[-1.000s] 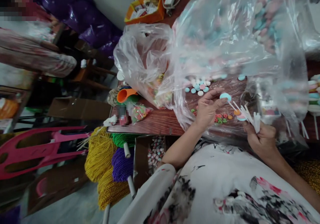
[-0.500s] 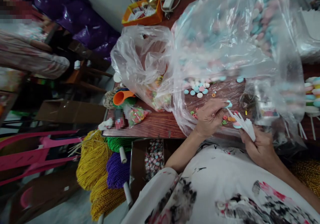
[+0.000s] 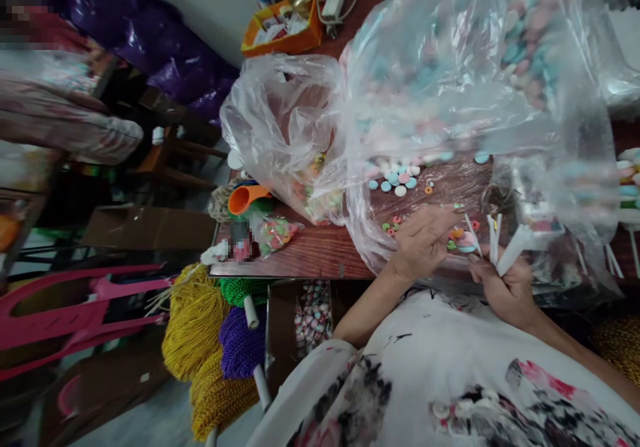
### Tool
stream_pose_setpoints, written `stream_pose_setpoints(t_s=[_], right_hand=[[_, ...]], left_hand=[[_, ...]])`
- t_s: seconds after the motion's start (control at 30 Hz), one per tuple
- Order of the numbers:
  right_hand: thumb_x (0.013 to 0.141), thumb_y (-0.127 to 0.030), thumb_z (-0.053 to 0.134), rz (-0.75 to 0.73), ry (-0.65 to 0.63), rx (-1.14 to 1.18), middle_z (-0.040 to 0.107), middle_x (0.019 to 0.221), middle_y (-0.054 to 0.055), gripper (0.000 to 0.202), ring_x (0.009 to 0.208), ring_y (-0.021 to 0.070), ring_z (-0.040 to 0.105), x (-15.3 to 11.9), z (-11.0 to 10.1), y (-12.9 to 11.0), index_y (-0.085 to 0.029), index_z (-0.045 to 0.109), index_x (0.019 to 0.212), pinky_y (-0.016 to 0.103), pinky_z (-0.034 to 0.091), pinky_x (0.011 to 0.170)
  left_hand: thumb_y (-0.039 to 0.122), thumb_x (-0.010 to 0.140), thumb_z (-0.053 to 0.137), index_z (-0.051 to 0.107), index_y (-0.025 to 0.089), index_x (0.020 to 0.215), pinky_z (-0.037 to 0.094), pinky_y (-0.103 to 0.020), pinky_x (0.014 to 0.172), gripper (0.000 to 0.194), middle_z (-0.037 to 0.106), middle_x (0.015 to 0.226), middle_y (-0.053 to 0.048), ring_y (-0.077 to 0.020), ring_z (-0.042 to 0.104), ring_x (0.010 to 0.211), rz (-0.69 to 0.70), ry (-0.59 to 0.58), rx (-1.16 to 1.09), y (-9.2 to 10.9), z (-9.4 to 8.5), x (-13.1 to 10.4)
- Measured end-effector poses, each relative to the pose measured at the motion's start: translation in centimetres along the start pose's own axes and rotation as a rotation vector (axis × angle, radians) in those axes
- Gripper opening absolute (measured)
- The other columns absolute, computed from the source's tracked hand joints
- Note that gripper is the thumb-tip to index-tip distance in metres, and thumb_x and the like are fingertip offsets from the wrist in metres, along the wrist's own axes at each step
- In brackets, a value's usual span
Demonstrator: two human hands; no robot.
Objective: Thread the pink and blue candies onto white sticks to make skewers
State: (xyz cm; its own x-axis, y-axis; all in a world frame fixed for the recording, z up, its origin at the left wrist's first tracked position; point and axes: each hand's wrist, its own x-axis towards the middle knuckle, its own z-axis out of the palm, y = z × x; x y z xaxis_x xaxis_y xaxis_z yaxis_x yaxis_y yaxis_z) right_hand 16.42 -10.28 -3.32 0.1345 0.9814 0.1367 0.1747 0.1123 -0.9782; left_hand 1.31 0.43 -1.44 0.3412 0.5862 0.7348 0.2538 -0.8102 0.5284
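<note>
My right hand [image 3: 506, 286] is closed around a bundle of thin white sticks [image 3: 513, 250], which fan out upward; one stick [image 3: 471, 232] leans away toward my left hand. My left hand [image 3: 426, 239] is bent over the plastic sheet, fingers drawn together; a small greenish-white bit shows at its fingertips, too small to name. Between the hands lie pink and blue discs [image 3: 467, 242] and small coloured rings [image 3: 455, 234]. More rings [image 3: 391, 224] lie left of my left hand. Beyond it is a loose pile of pastel discs [image 3: 400, 179].
A large clear bag of pastel discs [image 3: 525, 54] fills the back right, beside another clear bag [image 3: 285, 114]. An orange scoop [image 3: 243, 199] and a small bag of rings [image 3: 277, 234] lie at left. Yellow cord bundles [image 3: 193, 327] stand below the table edge. Another person's sleeve [image 3: 65, 120] is far left.
The blue disc at my left fingertips is no longer seen there. The sticks in my right hand have spread apart, with one separated from the bundle. My left hand has shifted slightly down.
</note>
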Motion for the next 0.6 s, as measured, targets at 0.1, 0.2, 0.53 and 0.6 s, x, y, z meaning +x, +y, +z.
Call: stream_pose_setpoints(t_s=[0.1,0.2,0.53,0.6], right_hand=[[0.096,-0.022,0.057,0.017,-0.005,0.024,0.049,0.058,-0.004,0.028,0.051,0.0099,0.044,0.4,0.2,0.3,-0.020,0.053,0.068,0.026,0.035,0.052],[0.095,-0.025,0.059,0.051,0.100,-0.032,0.049,0.057,-0.004,0.028,0.049,0.0098,0.043,0.8,-0.6,0.8,-0.020,0.055,0.068,0.025,0.035,0.050],[0.093,-0.031,0.059,0.062,0.192,-0.220,0.049,0.056,-0.003,0.032,0.054,0.0116,0.045,1.4,-2.7,3.5,-0.021,0.053,0.064,0.026,0.036,0.052],[0.094,-0.029,0.059,0.045,0.192,-0.224,0.049,0.056,-0.003,0.032,0.052,0.0108,0.044,1.4,-2.7,3.5,-0.021,0.053,0.063,0.026,0.036,0.053]], left_hand=[[0.022,0.104,0.045,0.051,0.020,0.144,0.058,-0.037,0.100,0.040,0.075,0.117,-0.011,-0.0187,0.071,0.113,-0.010,-0.116,0.015,0.6,0.2,-0.4],[0.026,0.102,0.053,0.038,0.026,0.152,0.060,-0.041,0.100,0.052,0.069,0.131,-0.012,-0.0223,0.067,0.124,-0.065,-0.132,0.011,0.9,-0.6,-0.3],[0.002,0.086,0.053,0.077,0.017,0.098,0.058,-0.033,0.097,0.031,0.080,0.105,-0.005,-0.0184,0.074,0.100,-0.379,-0.534,0.154,-9.1,0.1,6.1],[0.000,0.085,0.050,0.077,0.014,0.106,0.055,-0.034,0.103,0.037,0.078,0.113,-0.009,-0.0210,0.072,0.109,-0.439,-0.545,0.212,-11.6,0.7,8.3]])
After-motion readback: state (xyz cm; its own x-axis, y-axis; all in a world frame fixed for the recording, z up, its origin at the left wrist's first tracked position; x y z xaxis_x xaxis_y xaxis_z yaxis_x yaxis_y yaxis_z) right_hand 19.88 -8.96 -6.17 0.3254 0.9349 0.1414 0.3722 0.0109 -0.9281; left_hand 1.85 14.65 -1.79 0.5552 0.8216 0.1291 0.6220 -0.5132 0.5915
